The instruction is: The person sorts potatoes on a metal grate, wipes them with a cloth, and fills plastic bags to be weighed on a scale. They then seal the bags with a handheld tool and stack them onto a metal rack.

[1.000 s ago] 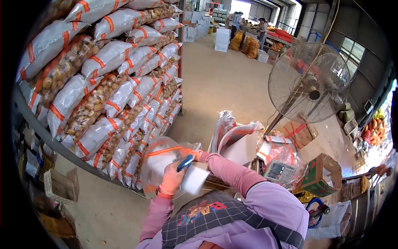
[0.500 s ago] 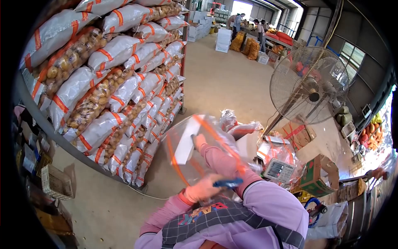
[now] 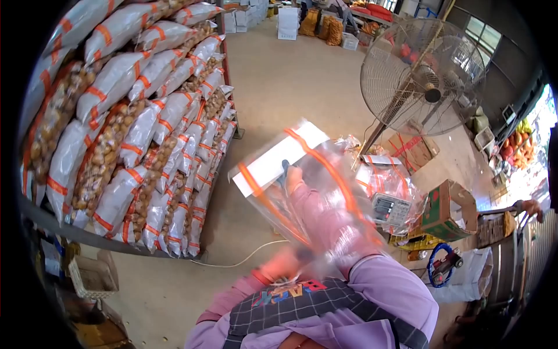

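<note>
A clear plastic bag with orange stripes and a white panel (image 3: 280,152) spreads across the middle, tilted and blurred. My right hand (image 3: 294,176) is at the bag's white panel, its fingers closed round the bag, with a small dark blue piece at the fingertips. Clear plastic lies over my right forearm. Lower down, my left hand (image 3: 285,263) is smeared by motion beside the bag's lower edge. Something dark shows at its fingers, but their grip cannot be made out.
Filled sacks (image 3: 119,84) are stacked on a rack at left. A large fan (image 3: 423,78) stands at right, above a digital scale (image 3: 390,210), striped plastic bags (image 3: 372,173) and an open carton (image 3: 437,209). A crate (image 3: 92,276) sits lower left; people are far behind.
The view has tilted down and turned right. The bag has swung round, its white panel now slanting up to the right. My left hand has blurred, and its blue tool no longer shows clearly.
</note>
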{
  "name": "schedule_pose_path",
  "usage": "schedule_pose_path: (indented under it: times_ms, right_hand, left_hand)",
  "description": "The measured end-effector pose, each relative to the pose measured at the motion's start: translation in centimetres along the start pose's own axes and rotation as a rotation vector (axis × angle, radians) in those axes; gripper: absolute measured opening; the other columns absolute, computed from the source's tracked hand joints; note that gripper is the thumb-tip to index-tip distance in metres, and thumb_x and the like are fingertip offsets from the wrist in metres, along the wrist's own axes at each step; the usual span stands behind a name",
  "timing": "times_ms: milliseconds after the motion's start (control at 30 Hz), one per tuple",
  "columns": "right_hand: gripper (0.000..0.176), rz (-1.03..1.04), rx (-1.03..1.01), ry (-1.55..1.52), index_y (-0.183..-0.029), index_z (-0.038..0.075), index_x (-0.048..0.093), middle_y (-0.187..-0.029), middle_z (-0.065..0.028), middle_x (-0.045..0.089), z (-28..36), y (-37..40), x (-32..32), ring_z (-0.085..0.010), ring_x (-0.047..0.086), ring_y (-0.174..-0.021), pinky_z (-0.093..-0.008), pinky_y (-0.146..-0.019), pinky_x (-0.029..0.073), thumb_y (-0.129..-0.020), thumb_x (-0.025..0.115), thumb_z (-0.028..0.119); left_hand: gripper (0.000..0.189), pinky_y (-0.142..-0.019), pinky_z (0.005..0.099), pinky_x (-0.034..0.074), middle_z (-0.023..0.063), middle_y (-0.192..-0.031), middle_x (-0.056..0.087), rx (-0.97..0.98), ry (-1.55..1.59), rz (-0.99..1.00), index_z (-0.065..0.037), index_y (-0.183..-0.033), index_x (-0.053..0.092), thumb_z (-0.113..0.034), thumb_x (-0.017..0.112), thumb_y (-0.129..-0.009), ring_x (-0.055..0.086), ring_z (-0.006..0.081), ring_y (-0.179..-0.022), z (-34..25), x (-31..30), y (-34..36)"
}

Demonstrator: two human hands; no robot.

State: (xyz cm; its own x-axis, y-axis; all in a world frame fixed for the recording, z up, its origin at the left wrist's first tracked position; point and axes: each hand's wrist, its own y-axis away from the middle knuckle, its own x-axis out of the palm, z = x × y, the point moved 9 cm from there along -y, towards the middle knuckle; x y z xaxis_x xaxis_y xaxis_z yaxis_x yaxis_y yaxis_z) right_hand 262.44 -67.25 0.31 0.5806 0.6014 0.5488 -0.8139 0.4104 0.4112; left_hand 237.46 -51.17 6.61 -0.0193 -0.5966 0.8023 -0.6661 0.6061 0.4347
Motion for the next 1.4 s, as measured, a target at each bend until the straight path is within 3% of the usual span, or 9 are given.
schedule_pose_path:
  times_ms: [67,133,300,433,700,833,1000,1033,1400]
  right_hand:
    - [0.029,0.077,0.033,-0.15,-0.111,0.005,0.054,-0.097,-0.0109,0.061,4.5,5.4,1.2,-0.0255,0.06,-0.083,-0.0434,-0.068,0.051,-0.085,0.055,0.019]
    - [0.03,0.023,0.099,-0.144,-0.112,0.008,0.053,-0.098,-0.0093,0.06,8.8,7.6,-0.6,-0.025,0.059,-0.087,-0.0445,-0.071,0.05,-0.085,0.055,0.02]
    - [0.032,-0.114,0.283,-0.021,-0.113,0.011,0.05,-0.099,-0.0059,0.057,14.2,6.8,-10.9,-0.0218,0.056,-0.096,-0.0411,-0.075,0.049,-0.085,0.056,0.026]
    - [0.045,0.499,-0.932,1.087,-0.117,-0.002,0.049,-0.092,-0.0067,0.061,23.2,3.0,-17.6,-0.0187,0.061,-0.082,-0.0355,-0.077,0.048,-0.077,0.066,0.008]
    - [0.036,-0.512,-0.291,0.155,-0.117,0.0,0.054,-0.111,-0.0116,0.06,40.3,21.0,-54.2,-0.0214,0.059,-0.099,-0.0348,-0.09,0.047,-0.088,0.057,0.022]
    - [0.038,-1.155,-0.348,0.093,-0.123,0.008,0.053,-0.102,-0.0031,0.061,35.1,44.1,-64.7,-0.0146,0.059,-0.087,-0.0287,-0.079,0.047,-0.091,0.053,0.029]
    - [0.031,-0.601,-0.529,-0.376,-0.113,0.008,0.053,-0.096,-0.0051,0.058,16.4,56.4,-66.7,-0.0205,0.056,-0.084,-0.0342,-0.069,0.047,-0.09,0.049,0.028]
    - [0.037,-1.344,-0.263,-0.374,-0.118,0.008,0.052,-0.104,-0.0075,0.059,11.0,59.1,-66.9,-0.0217,0.057,-0.089,-0.0342,-0.075,0.047,-0.09,0.048,0.031]
    - [0.049,-0.136,-0.182,0.877,-0.118,0.004,0.055,-0.107,-0.019,0.062,13.9,2.8,-36.3,-0.0315,0.06,-0.099,-0.0374,-0.086,0.046,-0.077,0.067,0.028]
  left_hand:
    - [0.035,-0.082,0.0353,0.048,0.0076,-0.098,0.065,-0.155,0.213,0.086,-0.002,-0.109,0.062,-0.025,0.062,-0.082,0.061,0.0196,-0.09,2.3,3.9,-0.6]
    - [0.047,-0.087,0.0358,0.048,0.0099,-0.112,0.061,-0.078,-1.511,0.821,-0.002,-0.121,0.053,-0.028,0.062,-0.083,0.06,0.0218,-0.098,3.9,10.2,-1.7]
    - [0.072,-0.082,0.0406,0.049,0.0122,-0.124,0.048,-0.012,-0.473,0.093,-0.005,-0.136,0.031,-0.057,0.045,-0.087,0.053,0.0235,-0.108,-3.1,5.1,-13.8]
    - [0.026,-0.04,0.0187,0.035,-0.003,-0.05,0.038,-0.253,-0.451,-0.207,-0.011,-0.08,0.051,-0.034,0.059,-0.089,0.041,0.0082,-0.041,1.8,7.8,-24.7]
    - [0.017,-0.039,0.021,0.036,-0.0025,-0.057,0.037,-0.071,-0.525,-0.03,-0.013,-0.074,0.051,-0.016,0.059,-0.089,0.039,0.0079,-0.045,23.2,14.3,-49.4]
    - [0.011,-0.049,0.0221,0.046,0.0004,-0.062,0.048,-0.445,0.124,-0.15,-0.007,-0.086,0.057,-0.017,0.057,-0.09,0.049,0.0132,-0.053,36.2,15.2,-57.4]
    - [0.032,-0.062,0.0359,0.047,0.0036,-0.073,0.058,0.489,-1.598,0.233,-0.004,-0.089,0.061,-0.036,0.055,-0.088,0.057,0.0171,-0.067,34.7,21.0,-62.6]
    - [0.028,-0.066,0.0356,0.047,0.0045,-0.078,0.06,0.05,-0.793,0.175,-0.006,-0.093,0.061,-0.034,0.057,-0.087,0.058,0.0208,-0.072,36.9,17.6,-66.3]
    - [0.071,-0.112,0.0424,0.009,0.0232,-0.148,0.015,0.538,-1.739,-0.109,0.003,-0.14,0.023,-0.036,0.054,-0.089,0.013,0.0362,-0.137,5.8,11.7,-37.3]
